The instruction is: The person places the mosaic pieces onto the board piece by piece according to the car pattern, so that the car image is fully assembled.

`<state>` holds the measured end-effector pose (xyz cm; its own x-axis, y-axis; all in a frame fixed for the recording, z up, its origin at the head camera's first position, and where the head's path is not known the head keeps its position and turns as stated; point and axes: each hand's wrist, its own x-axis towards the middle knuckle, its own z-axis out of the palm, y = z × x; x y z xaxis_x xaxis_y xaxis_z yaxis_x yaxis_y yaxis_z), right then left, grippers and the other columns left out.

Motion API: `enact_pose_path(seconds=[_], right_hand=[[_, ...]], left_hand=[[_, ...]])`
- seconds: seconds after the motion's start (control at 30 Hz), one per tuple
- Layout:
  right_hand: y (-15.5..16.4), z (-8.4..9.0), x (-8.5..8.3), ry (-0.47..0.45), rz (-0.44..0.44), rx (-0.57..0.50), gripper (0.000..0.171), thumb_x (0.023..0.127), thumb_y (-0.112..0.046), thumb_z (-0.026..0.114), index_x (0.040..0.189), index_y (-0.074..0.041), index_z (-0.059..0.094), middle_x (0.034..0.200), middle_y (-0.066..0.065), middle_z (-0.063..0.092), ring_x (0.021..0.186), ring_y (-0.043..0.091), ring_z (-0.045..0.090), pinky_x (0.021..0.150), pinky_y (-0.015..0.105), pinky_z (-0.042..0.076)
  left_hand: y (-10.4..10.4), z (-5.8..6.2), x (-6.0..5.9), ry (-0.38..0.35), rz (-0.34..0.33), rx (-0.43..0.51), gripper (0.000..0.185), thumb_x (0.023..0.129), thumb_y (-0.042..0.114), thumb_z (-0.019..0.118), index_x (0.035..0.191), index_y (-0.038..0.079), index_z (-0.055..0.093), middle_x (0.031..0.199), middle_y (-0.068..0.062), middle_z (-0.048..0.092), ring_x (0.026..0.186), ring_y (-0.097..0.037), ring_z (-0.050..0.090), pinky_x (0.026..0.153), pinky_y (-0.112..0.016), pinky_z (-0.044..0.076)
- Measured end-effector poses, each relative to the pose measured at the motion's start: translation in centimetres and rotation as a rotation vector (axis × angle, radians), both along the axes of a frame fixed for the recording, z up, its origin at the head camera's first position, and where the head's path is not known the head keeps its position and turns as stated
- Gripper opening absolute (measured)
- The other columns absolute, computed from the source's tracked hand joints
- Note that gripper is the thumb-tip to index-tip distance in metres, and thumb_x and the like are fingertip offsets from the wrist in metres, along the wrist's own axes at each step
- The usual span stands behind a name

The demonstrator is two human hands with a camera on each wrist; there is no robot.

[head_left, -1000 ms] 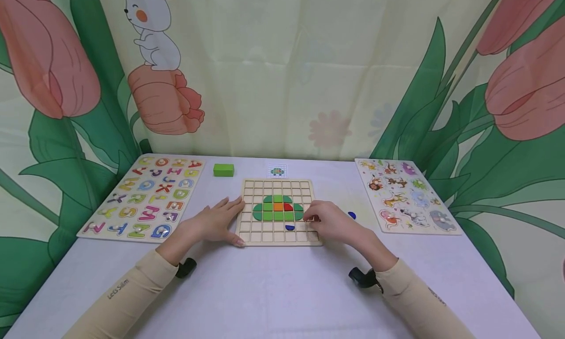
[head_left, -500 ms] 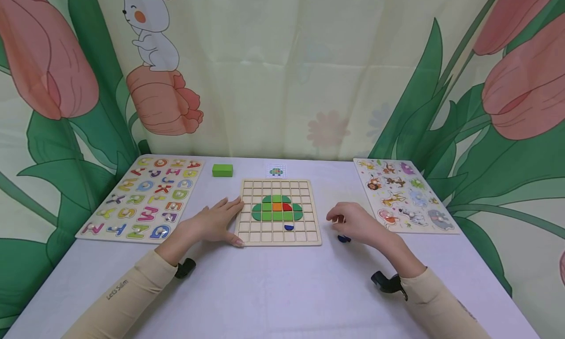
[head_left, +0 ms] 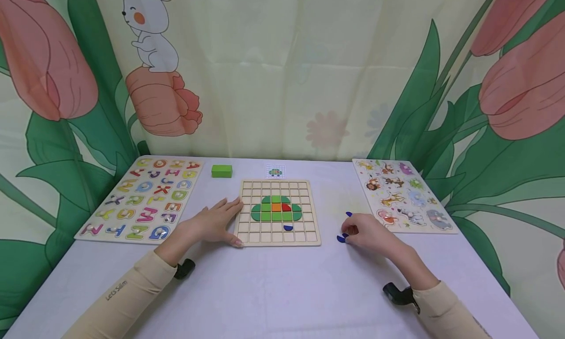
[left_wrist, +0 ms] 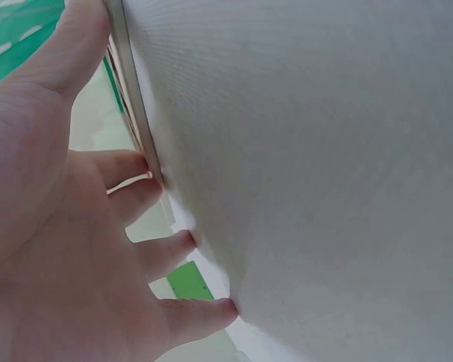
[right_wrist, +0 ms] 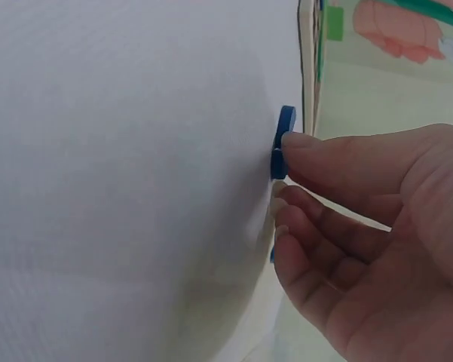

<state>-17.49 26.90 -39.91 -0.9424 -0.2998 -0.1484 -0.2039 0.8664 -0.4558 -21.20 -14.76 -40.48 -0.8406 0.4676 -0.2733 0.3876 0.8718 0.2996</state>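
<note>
A: Fingers of the left hand [head_left: 215, 224] lie straight and slightly spread, flat on the table [head_left: 273, 285], their tips touching the left edge of the grid board [head_left: 244, 237]; nothing is pinched.

B: And on the board?

A: A green dome of tiles [head_left: 276, 211] with one orange and one red tile fills its middle, and a blue half-disc [head_left: 288, 227] sits in a cell just below.

B: The right hand [head_left: 368, 232]?

A: Its fingers are curled, the tips pressing together on a small blue piece [right_wrist: 281, 151] that lies on the cloth just right of the board. A second blue piece [head_left: 348, 214] lies near, just beyond the hand.

B: What could go wrong?

A: The piece is thin and flat on smooth cloth, so the fingertips may slide it instead of lifting it, or nudge its neighbour. The left hand's light hold may let the board shift.

B: Surface and room?

A: White cloth covers the table. An alphabet puzzle [head_left: 141, 196] lies at the left, a green block [head_left: 221, 170] and a small picture card [head_left: 275, 171] behind the board, an animal puzzle [head_left: 403, 194] at the right. A tulip-and-rabbit curtain [head_left: 282, 69] closes the back.
</note>
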Motion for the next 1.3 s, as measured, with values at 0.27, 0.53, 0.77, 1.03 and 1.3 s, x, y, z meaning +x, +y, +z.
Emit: enact_pose_path(seconds=[0.27,0.53,0.77,1.03,1.3], right_hand=[[0.9,-0.6,-0.2,-0.002,-0.023,-0.048,0.013,0.084,-0.007,0.073,0.097,-0.011,0.075,0.086,-0.002,0.066,0.079,0.014,0.056,0.071,0.026,0.05],[0.9,-0.9,-0.4,-0.015,-0.048,-0.058,0.013,0.082,-0.005,0.072,0.093,-0.012,0.074,0.085,-0.001,0.065,0.078,0.015,0.055,0.068,0.025,0.048],[0.9,-0.9,-0.3,-0.017,-0.025,-0.043,0.013,0.078,-0.003,0.071,0.086,-0.013,0.071,0.08,-0.001,0.062,0.074,0.015,0.053,0.063,0.024,0.046],[0.6,-0.8,-0.3,-0.036,-0.03,-0.051,0.013,0.079,-0.004,0.071,0.086,-0.015,0.069,0.077,-0.001,0.061,0.073,0.014,0.053,0.06,0.024,0.044],[-0.4,-0.4,-0.6,-0.017,-0.01,-0.088,0.012,0.08,-0.005,0.07,0.083,-0.016,0.067,0.074,-0.001,0.06,0.07,0.015,0.053,0.059,0.025,0.044]], left_hand=[[0.0,0.0,0.1,0.008,-0.005,-0.001,0.118,0.07,0.07,0.075,0.159,0.012,0.024,0.168,-0.008,0.018,0.152,-0.044,0.016,0.109,-0.078,0.022],[0.1,0.1,0.1,0.017,-0.012,-0.002,0.118,0.07,0.07,0.075,0.158,0.011,0.024,0.167,-0.009,0.019,0.152,-0.045,0.017,0.109,-0.077,0.023],[0.0,0.0,0.1,0.006,-0.005,0.001,0.119,0.069,0.071,0.075,0.159,0.013,0.023,0.168,-0.008,0.017,0.153,-0.043,0.014,0.111,-0.077,0.021],[-0.2,-0.4,0.0,0.01,-0.002,0.002,0.12,0.068,0.072,0.074,0.159,0.013,0.023,0.168,-0.007,0.018,0.153,-0.043,0.015,0.111,-0.077,0.022],[-0.1,-0.3,0.0,0.013,-0.002,0.002,0.119,0.068,0.071,0.075,0.159,0.013,0.023,0.168,-0.007,0.018,0.153,-0.043,0.015,0.111,-0.077,0.022]])
